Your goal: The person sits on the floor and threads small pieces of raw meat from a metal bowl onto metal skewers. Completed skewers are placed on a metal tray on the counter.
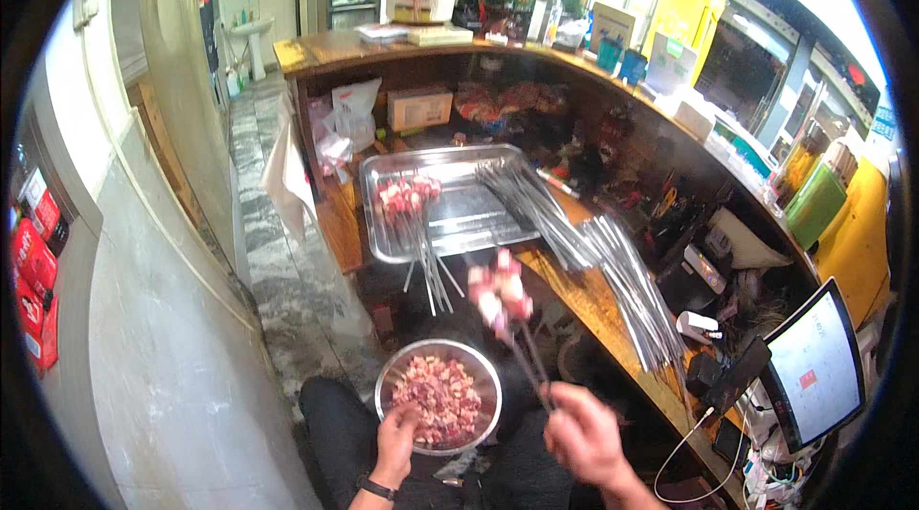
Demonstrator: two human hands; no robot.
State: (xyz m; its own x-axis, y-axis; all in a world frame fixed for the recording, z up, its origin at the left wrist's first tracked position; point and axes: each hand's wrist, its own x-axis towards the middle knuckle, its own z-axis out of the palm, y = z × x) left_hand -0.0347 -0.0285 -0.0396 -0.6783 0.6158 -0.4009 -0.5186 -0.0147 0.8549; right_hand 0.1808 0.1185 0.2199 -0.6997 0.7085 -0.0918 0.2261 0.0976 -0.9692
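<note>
In my right hand (585, 431) are metal skewers (530, 359) pointing up and away, their far ends loaded with raw meat chunks (500, 291), slightly blurred. My left hand (396, 442) rests at the near left rim of a steel bowl (495, 395), thumb over the edge; its other fingers are hidden. Diced raw meat (439, 395) fills much of the bowl, which sits at my lap. Beyond it, a metal tray (459, 249) holds loaded meat skewers (409, 195) at its left, handles jutting over the near edge. Bare metal skewers (517, 201) lie across its right side.
Another bundle of bare skewers (635, 287) lies on the wooden counter (574, 294) at right. A monitor (818, 366), a white cable (664, 463) and small devices stand near its right end. A raised curved ledge (344, 47) runs behind. At left is a grey wall (179, 337).
</note>
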